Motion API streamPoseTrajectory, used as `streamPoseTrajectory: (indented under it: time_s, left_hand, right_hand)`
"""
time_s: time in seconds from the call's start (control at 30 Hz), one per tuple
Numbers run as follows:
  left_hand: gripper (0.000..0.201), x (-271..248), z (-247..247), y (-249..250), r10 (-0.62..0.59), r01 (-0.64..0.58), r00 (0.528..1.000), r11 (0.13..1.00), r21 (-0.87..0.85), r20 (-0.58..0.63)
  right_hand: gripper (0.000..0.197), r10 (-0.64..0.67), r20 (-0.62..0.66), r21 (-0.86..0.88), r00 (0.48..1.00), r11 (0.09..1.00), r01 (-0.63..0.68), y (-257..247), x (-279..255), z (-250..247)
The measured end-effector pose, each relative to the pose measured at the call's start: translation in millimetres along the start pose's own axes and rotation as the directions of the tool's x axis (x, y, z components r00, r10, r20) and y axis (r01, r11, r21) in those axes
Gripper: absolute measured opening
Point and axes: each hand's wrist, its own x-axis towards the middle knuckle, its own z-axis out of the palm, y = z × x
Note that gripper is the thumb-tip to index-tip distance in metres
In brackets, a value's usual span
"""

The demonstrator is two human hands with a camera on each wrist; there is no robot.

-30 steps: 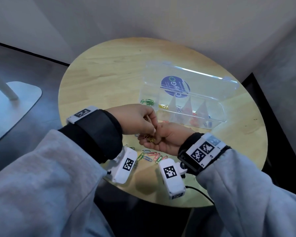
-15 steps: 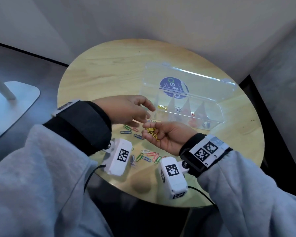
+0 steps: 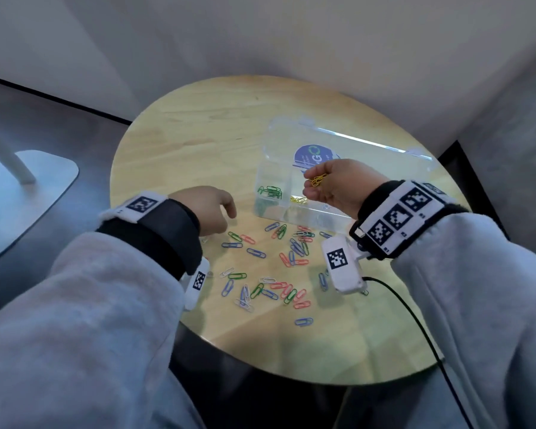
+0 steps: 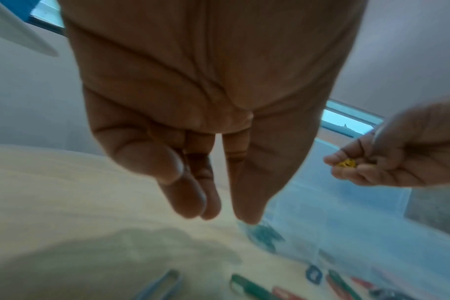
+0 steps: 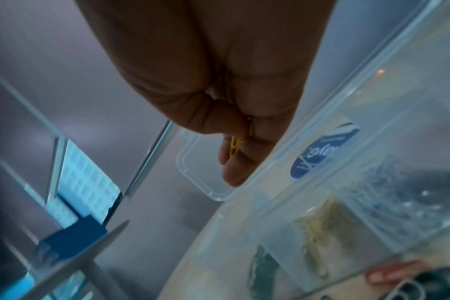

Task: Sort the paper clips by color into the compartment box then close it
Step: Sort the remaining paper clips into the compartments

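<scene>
Right hand (image 3: 338, 187) cups yellow clips (image 3: 317, 180)

From my head view the light is soft, cool and even; the bench (image 3: 198, 144) carries a pale sheen, and a bright glare streak runs along the open box lid (image 3: 356, 140). Wide-angle bending curves the edges. Both wrist views are dim and smeared: the palms are dark, and the loose paper clips (image 4: 247, 286) are blurred.

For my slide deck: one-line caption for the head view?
Right hand holds yellow paper clips above the clear plastic compartment box; left hand hovers over the round wooden table.
</scene>
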Motion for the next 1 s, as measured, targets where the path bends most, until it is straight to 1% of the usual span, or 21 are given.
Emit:
streamPoseTrajectory:
  time_s: [0.07, 0.1, 0.13, 0.2, 0.23, 0.27, 0.3, 0.33, 0.37, 0.47, 0.53, 0.6, 0.67, 0.73, 0.77, 0.83, 0.9, 0.97, 1.0]
  left_hand:
    - [0.034, 4.8, 4.9, 3.5, -0.002, 0.001, 1.000, 1.000, 0.026, 0.022]
    - [0.034, 6.0, 5.7, 4.7, -0.005, 0.005, 1.000, 0.999, 0.037, 0.022]
    - [0.033, 6.6, 6.1, 5.8, -0.007, 0.006, 1.000, 0.999, 0.047, 0.017]
    - [0.032, 7.2, 7.9, 7.9, -0.002, 0.001, 1.000, 0.998, 0.065, 0.005]
    - [0.030, 7.2, 9.5, 9.6, 0.000, 0.000, 1.000, 0.997, 0.076, 0.002]
    - [0.028, 7.1, 11.6, 11.6, 0.003, -0.004, 1.000, 0.996, 0.092, 0.004]
    - [0.027, 7.4, 14.1, 13.5, 0.009, -0.010, 1.000, 0.994, 0.108, 0.009]
    - [0.025, 7.9, 16.6, 14.9, 0.015, -0.017, 1.000, 0.992, 0.122, 0.016]
    - [0.024, 8.8, 19.0, 15.9, 0.022, -0.024, 1.000, 0.991, 0.132, 0.022]
    - [0.018, 11.0, 21.3, 17.2, 0.037, -0.041, 0.999, 0.986, 0.160, 0.027]
    - [0.015, 12.1, 21.2, 17.2, 0.033, -0.037, 0.999, 0.984, 0.175, 0.029]
    - [0.014, 11.9, 21.4, 17.4, 0.009, -0.017, 0.999, 0.985, 0.174, 0.043]
    - [0.012, 12.5, 21.5, 16.9, -0.015, 0.004, 0.998, 0.986, 0.164, 0.066]
    - [0.013, 13.8, 21.3, 16.6, -0.030, 0.015, 0.996, 0.987, 0.161, 0.090]
    - [0.015, 14.3, 21.4, 16.5, -0.037, 0.021, 0.994, 0.987, 0.162, 0.100]
    - [0.021, 14.1, 22.1, 16.9, -0.052, 0.032, 0.992, 0.984, 0.173, 0.117]
    - [0.024, 12.8, 22.6, 17.4, -0.070, 0.046, 0.989, 0.983, 0.180, 0.129]
    - [0.023, 11.3, 22.4, 17.1, -0.080, 0.057, 0.988, 0.984, 0.172, 0.134]
    - [0.022, 10.4, 21.9, 16.7, -0.084, 0.062, 0.987, 0.984, 0.165, 0.134]
  right_hand:
    - [0.026, -0.018, -0.006, -0.255, 1.000, 0.967, 0.016, 0.5, 6.5, 3.7]
    - [0.022, -0.034, -0.002, -0.390, 0.999, 0.920, 0.030, 0.7, 9.5, 5.2]
    - [0.022, -0.061, -0.004, -0.536, 0.998, 0.843, 0.049, 0.9, 12.4, 6.3]
    - [0.029, -0.121, -0.006, -0.789, 0.993, 0.610, 0.070, -0.5, 15.6, 8.5]
    - [0.032, -0.138, -0.002, -0.854, 0.990, 0.516, 0.071, -1.5, 16.0, 10.3]
    - [0.036, -0.145, 0.005, -0.888, 0.989, 0.455, 0.071, -1.8, 17.2, 11.6]
    - [0.039, -0.146, 0.014, -0.906, 0.989, 0.417, 0.075, -1.4, 19.0, 12.5]
    - [0.040, -0.144, 0.022, -0.914, 0.989, 0.399, 0.078, -0.8, 19.9, 13.2]
    - [0.041, -0.142, 0.030, -0.912, 0.989, 0.401, 0.085, -0.2, 19.9, 13.6]
    - [0.046, -0.141, 0.049, -0.875, 0.989, 0.472, 0.111, 2.3, 19.5, 12.0]
    - [0.045, -0.170, 0.043, -0.848, 0.984, 0.515, 0.127, 4.1, 17.5, 9.4]
    - [0.040, -0.230, 0.025, -0.806, 0.973, 0.570, 0.156, 6.7, 13.4, 6.5]
    - [0.027, -0.312, 0.009, -0.764, 0.950, 0.611, 0.208, 8.9, 4.4, 5.2]
    - [0.014, -0.362, 0.031, -0.745, 0.932, 0.613, 0.263, 10.4, -8.6, 6.0]
    - [0.012, -0.352, 0.072, -0.749, 0.933, 0.599, 0.283, 12.4, -15.2, 7.4]
    - [0.010, -0.253, 0.195, -0.790, 0.948, 0.532, 0.305, 19.9, -25.9, 12.7]
    - [0.014, -0.121, 0.282, -0.863, 0.952, 0.402, 0.307, 31.7, -28.4, 19.7]
    - [0.029, -0.056, 0.286, -0.920, 0.957, 0.264, 0.290, 44.7, -24.0, 25.5]
    - [0.038, -0.046, 0.271, -0.936, 0.961, 0.220, 0.274, 49.6, -21.5, 27.5]
